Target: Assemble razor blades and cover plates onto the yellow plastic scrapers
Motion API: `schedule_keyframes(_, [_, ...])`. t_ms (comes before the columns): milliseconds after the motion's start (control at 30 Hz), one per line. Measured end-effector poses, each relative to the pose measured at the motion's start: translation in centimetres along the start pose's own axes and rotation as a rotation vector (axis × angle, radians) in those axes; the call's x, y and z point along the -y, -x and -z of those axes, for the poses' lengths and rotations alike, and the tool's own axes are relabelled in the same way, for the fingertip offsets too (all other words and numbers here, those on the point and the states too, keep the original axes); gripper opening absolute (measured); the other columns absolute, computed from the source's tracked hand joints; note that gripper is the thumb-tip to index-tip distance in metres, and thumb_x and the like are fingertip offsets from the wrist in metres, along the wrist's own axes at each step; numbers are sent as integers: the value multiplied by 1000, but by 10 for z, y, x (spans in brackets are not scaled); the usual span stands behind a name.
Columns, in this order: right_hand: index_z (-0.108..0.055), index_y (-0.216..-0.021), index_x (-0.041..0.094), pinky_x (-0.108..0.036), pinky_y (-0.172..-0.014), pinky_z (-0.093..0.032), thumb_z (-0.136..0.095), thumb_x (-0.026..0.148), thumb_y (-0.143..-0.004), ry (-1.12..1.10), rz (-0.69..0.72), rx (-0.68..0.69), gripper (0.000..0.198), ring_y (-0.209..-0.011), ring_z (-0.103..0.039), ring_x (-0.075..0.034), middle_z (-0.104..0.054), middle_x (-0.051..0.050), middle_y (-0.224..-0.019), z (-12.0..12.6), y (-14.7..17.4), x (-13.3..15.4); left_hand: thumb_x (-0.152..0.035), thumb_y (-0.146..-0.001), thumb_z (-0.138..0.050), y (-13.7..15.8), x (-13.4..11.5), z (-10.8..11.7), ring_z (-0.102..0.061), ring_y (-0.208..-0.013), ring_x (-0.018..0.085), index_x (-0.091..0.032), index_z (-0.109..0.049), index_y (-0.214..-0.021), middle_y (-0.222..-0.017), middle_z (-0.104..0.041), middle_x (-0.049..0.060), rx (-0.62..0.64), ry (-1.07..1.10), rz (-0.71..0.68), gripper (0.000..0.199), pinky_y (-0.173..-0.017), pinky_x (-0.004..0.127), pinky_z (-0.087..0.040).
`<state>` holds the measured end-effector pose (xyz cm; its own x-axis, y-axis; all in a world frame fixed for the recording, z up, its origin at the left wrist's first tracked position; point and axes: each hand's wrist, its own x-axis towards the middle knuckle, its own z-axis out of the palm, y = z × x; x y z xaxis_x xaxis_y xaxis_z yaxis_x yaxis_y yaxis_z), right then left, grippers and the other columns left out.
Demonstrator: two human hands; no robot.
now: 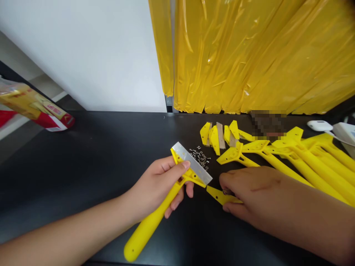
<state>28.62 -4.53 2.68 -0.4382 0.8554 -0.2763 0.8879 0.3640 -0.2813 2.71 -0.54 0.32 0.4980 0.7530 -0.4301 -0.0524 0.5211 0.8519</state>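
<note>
My left hand (163,181) is closed around the head of a yellow scraper handle (151,229), its thumb pressing a flat metal blade (195,164) against the plastic. The handle slants down toward the table's front edge. To the right, my right hand (257,192) pinches a yellow plastic cover plate (217,194) with small holes, close to the scraper's head. The fingers hide part of that plate. Just behind the blade lies a small pile of screws and nuts (202,157) on the table.
Several more yellow scraper handles (307,162) lie at the right. Behind the screws are yellow cover plates (214,138) and brown-wrapped blades (221,135). A white earbud case (319,125) sits at the far right. A red and yellow package (47,111) stands left on the black table (111,147).
</note>
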Motion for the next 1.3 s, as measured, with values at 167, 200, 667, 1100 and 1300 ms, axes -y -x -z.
schedule_keyframes(167, [-60, -89, 26, -37, -70, -39, -72, 23, -86, -35, 39, 85, 13, -85, -69, -29, -72, -1, -91, 6, -3, -1, -50, -101, -68, 1, -2, 0, -51, -35, 8, -19, -68, -89, -67, -73, 0, -5, 13, 8, 33, -29, 15, -42])
schedule_keyframes(200, [-59, -90, 26, -37, -71, -39, -70, 21, -87, -43, 60, 90, 13, -87, -69, -28, -72, -1, -92, 8, -4, -2, -49, -101, -68, 1, -3, -1, -50, -33, 8, -19, -68, -89, -65, -73, 0, -11, 17, 11, 33, -28, 15, -41])
schedule_keyframes(667, [-75, -117, 33, -32, -85, -58, -76, 47, -98, -880, 0, -229, 24, -100, -73, -21, -78, 0, -112, 35, -30, -2, -50, -103, -66, 2, 0, -3, -51, -35, 8, -18, -68, -92, -67, -73, 2, 20, 51, 30, 34, -30, 15, -44])
schedule_keyframes(1100, [-63, -85, 20, -22, -61, -43, -91, 43, -82, -1212, -58, -240, 36, -68, -49, -11, -57, 4, -77, 0, -54, 29, -46, -107, -55, 2, 7, 0, -54, -41, 9, -20, -63, -100, -74, -72, 2, 133, 133, -36, 28, -33, 15, -47])
schedule_keyframes(1300, [-61, -90, 21, -21, -63, -41, -91, 38, -84, -1241, -48, -178, 34, -72, -48, -11, -57, 5, -79, -7, -55, 28, -55, -106, -53, 7, 11, 3, -55, -42, 10, -20, -62, -103, -74, -72, 3, 154, 135, -30, 36, -34, 16, -49])
